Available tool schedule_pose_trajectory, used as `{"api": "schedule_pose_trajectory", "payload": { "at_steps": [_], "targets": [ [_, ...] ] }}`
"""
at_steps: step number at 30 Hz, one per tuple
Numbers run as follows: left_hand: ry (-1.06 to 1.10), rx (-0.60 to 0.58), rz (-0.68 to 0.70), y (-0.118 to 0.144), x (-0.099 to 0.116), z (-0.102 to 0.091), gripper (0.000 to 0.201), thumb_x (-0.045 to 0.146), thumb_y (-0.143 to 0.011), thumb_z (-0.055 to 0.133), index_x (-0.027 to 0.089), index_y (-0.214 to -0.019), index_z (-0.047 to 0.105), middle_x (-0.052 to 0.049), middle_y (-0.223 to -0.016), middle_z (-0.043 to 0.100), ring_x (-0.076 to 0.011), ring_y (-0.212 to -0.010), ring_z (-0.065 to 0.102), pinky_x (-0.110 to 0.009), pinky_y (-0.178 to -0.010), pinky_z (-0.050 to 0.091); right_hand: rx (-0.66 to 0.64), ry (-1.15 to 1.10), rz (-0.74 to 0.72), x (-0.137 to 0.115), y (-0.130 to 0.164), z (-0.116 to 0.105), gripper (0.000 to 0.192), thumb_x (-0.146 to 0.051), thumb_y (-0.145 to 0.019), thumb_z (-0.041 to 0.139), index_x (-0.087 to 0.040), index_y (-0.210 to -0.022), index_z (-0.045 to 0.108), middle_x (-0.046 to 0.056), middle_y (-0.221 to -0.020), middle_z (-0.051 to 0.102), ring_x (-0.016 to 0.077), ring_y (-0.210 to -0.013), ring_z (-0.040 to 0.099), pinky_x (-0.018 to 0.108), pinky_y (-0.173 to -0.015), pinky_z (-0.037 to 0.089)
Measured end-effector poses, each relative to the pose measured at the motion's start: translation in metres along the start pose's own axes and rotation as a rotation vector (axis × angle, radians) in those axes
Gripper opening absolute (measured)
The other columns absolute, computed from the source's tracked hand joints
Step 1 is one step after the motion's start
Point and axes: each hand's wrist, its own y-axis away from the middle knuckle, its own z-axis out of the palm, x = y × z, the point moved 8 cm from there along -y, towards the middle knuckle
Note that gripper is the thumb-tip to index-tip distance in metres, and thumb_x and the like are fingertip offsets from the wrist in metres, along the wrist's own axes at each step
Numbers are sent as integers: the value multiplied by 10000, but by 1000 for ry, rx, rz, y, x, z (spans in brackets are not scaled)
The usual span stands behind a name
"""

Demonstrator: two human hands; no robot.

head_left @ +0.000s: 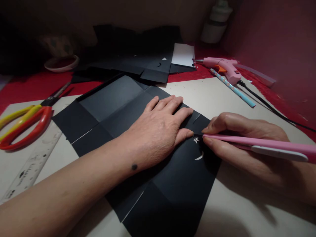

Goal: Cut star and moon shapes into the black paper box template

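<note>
My left hand (163,126) lies flat on a creased sheet of black card (170,191), fingers spread, its thumb close to a small star-shaped cut-out (196,140). Beneath the star is a thin crescent cut-out (198,156), with pale surface showing through both. Pinched in my right hand (237,138) is a slim pink craft knife (261,144) with a pale grey strip along its side. Its dark tip meets the card just above the star, beside my left thumb. Slits and fold lines cross the card.
Scissors (44,113) and a clear ruler (32,164) lie at left. Behind are more black card pieces (128,52), a white rectangle (183,54) and a round rim (61,63). A pink glue gun (223,65), its cord, a blue patterned stick (233,88) and a white bottle (217,23) stand right.
</note>
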Motion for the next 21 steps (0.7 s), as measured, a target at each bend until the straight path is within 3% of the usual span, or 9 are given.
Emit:
{"api": "schedule_pose_trajectory", "payload": {
  "at_steps": [7, 21],
  "targets": [
    [-7, -7, 0, 0, 0, 1, 465, 453, -1013, 549, 201, -1403, 539, -151, -1538, 461, -340, -1459, 385, -603, -1193, 254, 66, -23, -10, -3, -2, -1, 152, -180, -794, 578, -239, -654, 579, -21, -555, 607, 108, -460, 513, 239, -398, 380],
    [-19, -7, -9, -1, 0, 1, 462, 458, -1017, 537, 208, -1406, 536, -138, -1542, 459, -328, -1468, 372, -592, -1205, 243, -25, 30, -58, 1, 1, 3, 130, -189, -864, 569, -255, -755, 598, -14, -615, 611, 132, -511, 537, 276, -461, 406]
  ]
}}
